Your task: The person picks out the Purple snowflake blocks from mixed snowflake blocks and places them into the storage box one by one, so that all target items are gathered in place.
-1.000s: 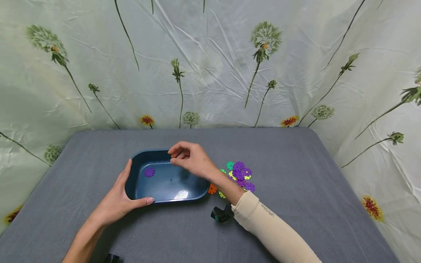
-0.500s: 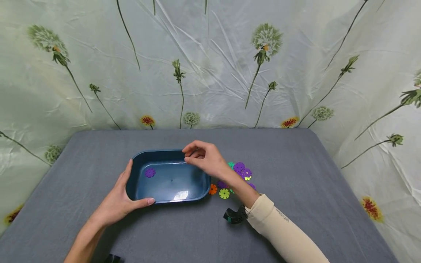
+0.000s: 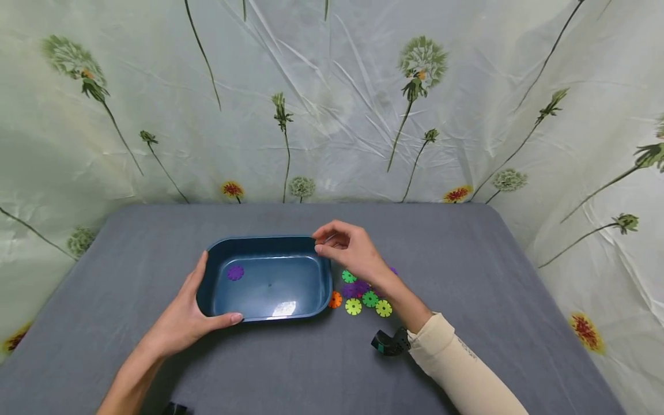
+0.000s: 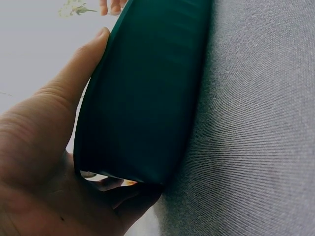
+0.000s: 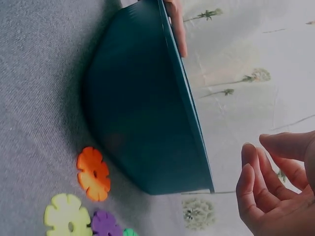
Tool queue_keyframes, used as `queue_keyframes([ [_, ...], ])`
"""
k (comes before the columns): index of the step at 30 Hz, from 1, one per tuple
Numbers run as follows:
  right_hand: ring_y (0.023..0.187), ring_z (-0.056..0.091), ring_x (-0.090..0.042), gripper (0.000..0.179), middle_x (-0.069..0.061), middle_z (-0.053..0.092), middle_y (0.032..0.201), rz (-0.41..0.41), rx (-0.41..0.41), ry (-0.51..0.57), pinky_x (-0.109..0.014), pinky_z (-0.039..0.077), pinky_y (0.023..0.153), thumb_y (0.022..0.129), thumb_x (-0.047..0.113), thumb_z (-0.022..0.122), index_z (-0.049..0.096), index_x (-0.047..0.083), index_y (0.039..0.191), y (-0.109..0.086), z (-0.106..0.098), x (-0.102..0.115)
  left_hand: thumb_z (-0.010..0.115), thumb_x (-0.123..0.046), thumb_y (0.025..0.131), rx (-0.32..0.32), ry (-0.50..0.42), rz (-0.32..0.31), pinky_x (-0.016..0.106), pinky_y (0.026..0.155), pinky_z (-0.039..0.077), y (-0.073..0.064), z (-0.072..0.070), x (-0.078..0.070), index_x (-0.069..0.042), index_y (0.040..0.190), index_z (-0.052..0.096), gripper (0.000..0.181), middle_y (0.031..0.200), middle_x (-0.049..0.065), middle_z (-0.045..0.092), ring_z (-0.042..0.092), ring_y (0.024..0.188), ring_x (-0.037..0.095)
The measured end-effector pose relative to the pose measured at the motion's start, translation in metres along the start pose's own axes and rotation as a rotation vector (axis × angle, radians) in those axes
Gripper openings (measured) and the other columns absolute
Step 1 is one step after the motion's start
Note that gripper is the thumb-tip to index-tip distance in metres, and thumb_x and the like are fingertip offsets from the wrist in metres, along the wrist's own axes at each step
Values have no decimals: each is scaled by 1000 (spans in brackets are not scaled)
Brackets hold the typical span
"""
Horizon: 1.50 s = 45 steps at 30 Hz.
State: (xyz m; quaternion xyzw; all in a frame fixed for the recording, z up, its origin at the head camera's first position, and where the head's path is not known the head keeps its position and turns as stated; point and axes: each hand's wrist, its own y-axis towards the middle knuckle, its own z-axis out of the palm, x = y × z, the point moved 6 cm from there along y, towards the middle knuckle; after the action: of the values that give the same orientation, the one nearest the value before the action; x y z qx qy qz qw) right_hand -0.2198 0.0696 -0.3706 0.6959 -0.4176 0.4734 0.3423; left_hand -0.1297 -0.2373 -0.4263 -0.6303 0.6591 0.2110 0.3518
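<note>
Wore a beige sleeve on the right forearm, nearer than the blue basin and off to its right, with dark lettering too small to read. Had a black device at that cuff, and a dark object on the basin's near side, only partly in view.

Held the basin's left end with the left hand, spread wide, with thumb along the near rim and fingers against the outer end wall.

Found two yellow-green discs, flower-shaped like the others, lying to the right of the basin, with an orange disc closer in, just beside the basin's right end. Saw green discs and purple discs a little farther back on that same side, partly hidden by the right hand and forearm. Noticed a single purple disc inside the basin, flat on its floor toward the left end.

Held the right hand in the air by the basin's far right corner, apart from its rim, with fingers loosely bent and a narrow gap between thumb and fingertips.

Saw the grey cloth run on past the basin's far side and, farthest beyond the basin, a pale curtain printed with seed heads, long stems and red-and-yellow flowers.
</note>
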Motion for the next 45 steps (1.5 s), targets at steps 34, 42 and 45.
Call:
queue_keyframes([
  [34, 103, 72, -35, 31, -25, 70, 126, 84, -5, -15, -58, 56, 95, 99, 12, 71, 67, -4, 126, -21, -39, -40, 90, -43, 79, 6, -2, 22, 81, 107, 29, 2, 0, -2, -31, 166, -19, 140, 173, 30, -1, 17, 153, 61],
  [42, 99, 73, -29, 31, -18, 73, 114, 87, 36, -37, -50, 61, 89, 98, 10, 72, 68, -5, 124, -24, -36, -46, 91, -43, 78, 3, -2, 17, 81, 108, 29, 2, 0, -2, -29, 166, -19, 141, 172, 32, 0, 17, 152, 61],
  [45, 97, 72, -21, 31, -20, 73, 114, 80, 55, -47, -44, 62, 87, 97, 9, 73, 68, -6, 124, -25, -36, -48, 90, -43, 78, 1, 1, 18, 81, 108, 28, 2, 0, -2, -29, 166, -19, 141, 172, 32, 0, 17, 152, 61],
])
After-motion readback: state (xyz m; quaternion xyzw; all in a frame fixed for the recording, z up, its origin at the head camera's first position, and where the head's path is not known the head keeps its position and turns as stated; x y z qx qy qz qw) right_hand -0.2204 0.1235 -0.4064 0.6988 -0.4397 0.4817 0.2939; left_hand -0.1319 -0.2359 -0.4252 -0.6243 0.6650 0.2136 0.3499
